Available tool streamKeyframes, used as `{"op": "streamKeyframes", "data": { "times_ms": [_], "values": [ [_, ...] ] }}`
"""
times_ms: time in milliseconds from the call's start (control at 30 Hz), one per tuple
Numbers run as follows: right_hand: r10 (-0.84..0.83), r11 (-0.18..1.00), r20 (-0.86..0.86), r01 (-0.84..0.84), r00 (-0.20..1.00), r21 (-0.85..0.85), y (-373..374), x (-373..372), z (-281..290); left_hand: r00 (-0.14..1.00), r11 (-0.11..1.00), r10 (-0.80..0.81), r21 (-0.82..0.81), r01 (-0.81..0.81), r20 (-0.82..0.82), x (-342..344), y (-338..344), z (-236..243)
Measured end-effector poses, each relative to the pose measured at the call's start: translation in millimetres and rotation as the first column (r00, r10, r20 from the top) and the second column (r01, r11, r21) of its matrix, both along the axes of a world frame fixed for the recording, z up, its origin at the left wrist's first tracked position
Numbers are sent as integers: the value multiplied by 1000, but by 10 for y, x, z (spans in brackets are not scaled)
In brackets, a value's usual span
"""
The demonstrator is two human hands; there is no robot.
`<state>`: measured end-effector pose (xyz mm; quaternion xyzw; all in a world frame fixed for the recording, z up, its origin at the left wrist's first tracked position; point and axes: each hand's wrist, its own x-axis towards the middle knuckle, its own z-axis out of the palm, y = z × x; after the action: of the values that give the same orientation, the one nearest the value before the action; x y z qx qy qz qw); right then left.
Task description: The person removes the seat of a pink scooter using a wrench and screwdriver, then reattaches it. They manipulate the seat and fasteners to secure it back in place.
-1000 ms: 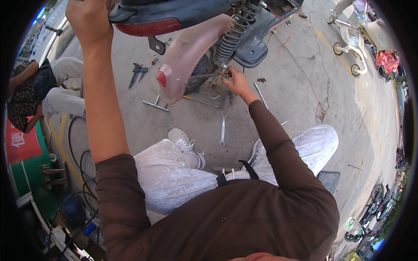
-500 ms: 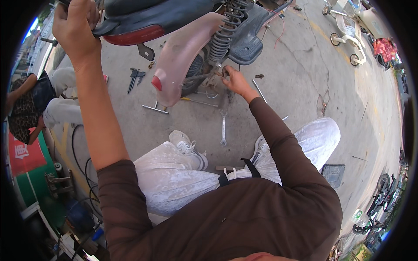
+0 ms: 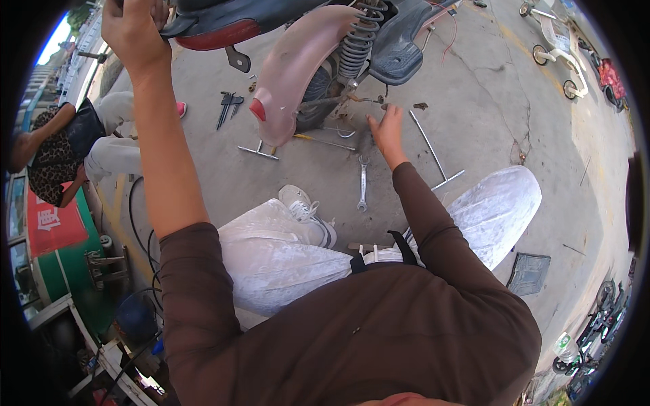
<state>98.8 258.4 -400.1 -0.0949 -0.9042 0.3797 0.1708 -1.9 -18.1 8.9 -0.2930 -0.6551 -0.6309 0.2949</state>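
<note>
A motor scooter stands at the top with its dark tail bodywork [image 3: 223,24], pink rear fender [image 3: 288,71] and coil spring shock [image 3: 356,51]. My left hand [image 3: 137,34] is closed round the scooter's rear grab rail, partly cut off by the frame's top. Just right of the wheel axle [image 3: 349,99], my right hand [image 3: 387,134] is raised off the ground, thumb and fingers apart. A dark spot shows by its fingertips; I cannot tell what it is. Below the axle lies a double-ended wrench [image 3: 363,184]. A screwdriver [image 3: 321,142] rests near the wheel.
T-handle wrenches lie on both sides, one by the fender [image 3: 258,150], another right of my right hand [image 3: 433,154]. A hex key set [image 3: 227,109] lies left. A person [image 3: 57,145] sits at left beside black cables [image 3: 135,216]. A white kick scooter [image 3: 558,51] stands at right.
My right hand has drawn back from the axle, down and to the right. The view has shifted, so the right T-handle wrench shows whole. My left hand keeps its grip.
</note>
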Motion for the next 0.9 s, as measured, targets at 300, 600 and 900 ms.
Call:
{"op": "streamKeyframes", "data": {
  "times_ms": [300, 600, 900],
  "values": [
    [518, 794, 680, -587, 519, -156, -146, 859, -884, 952, 952, 305, -26, -305, -4, -63, 111, -103],
    [482, 697, 783, -713, 394, -71, 2, 1238, -1277, 896, 891, 415, -266, -367, 157, 49, 103, 16],
    [626, 707, 575, -694, 527, -133, -270, 1057, -871, 667, 512, 743, -686, -517, 52, -99, -229, -107]
  ]
}}
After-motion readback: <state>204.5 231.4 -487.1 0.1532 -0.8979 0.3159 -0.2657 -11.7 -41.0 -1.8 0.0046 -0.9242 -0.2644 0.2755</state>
